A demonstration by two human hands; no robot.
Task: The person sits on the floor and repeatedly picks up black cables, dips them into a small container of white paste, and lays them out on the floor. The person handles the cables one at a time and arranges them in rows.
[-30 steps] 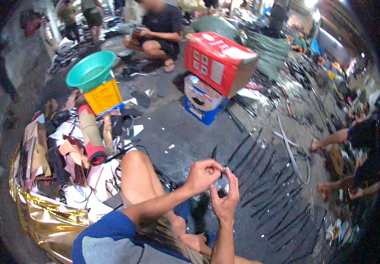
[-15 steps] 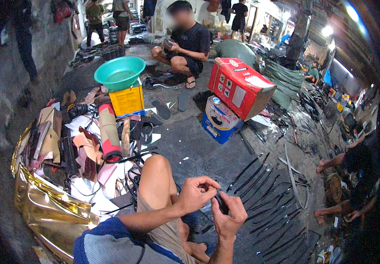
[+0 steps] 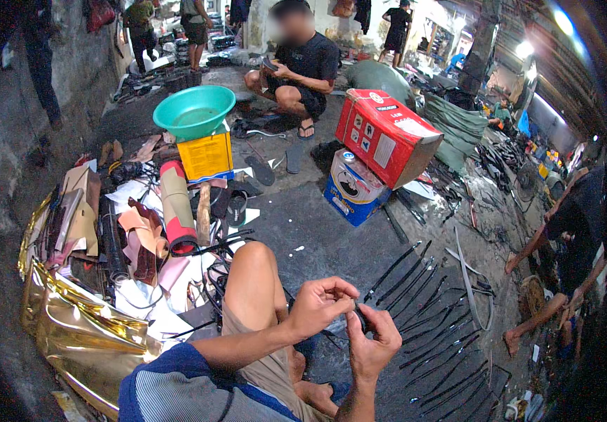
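Above the floor, beside my raised knee, my two hands meet fingertip to fingertip. My left hand (image 3: 320,308) pinches one end of a small black strip (image 3: 361,321), its thumb and forefinger pressed together. Closed on the same strip, my right hand (image 3: 374,346) has its thumb up against the left fingertips. Most of the strip is hidden by the fingers, so its full shape cannot be made out. Just right of my hands, several thin black strips (image 3: 423,337) lie spread in a row on the dark floor, some with shiny ends.
Scraps and a roll (image 3: 177,207) lie to the left, near gold sheeting (image 3: 85,337). Ahead, a green basin (image 3: 194,112) sits on a yellow box (image 3: 207,157); a red carton (image 3: 388,133) rests on a blue tin (image 3: 353,188). A co-worker (image 3: 303,67) squats beyond; another person sits at right.
Both hands have shifted slightly right, and their fingers have drawn closer together, covering more of the black strip. The person at the right edge has changed posture.
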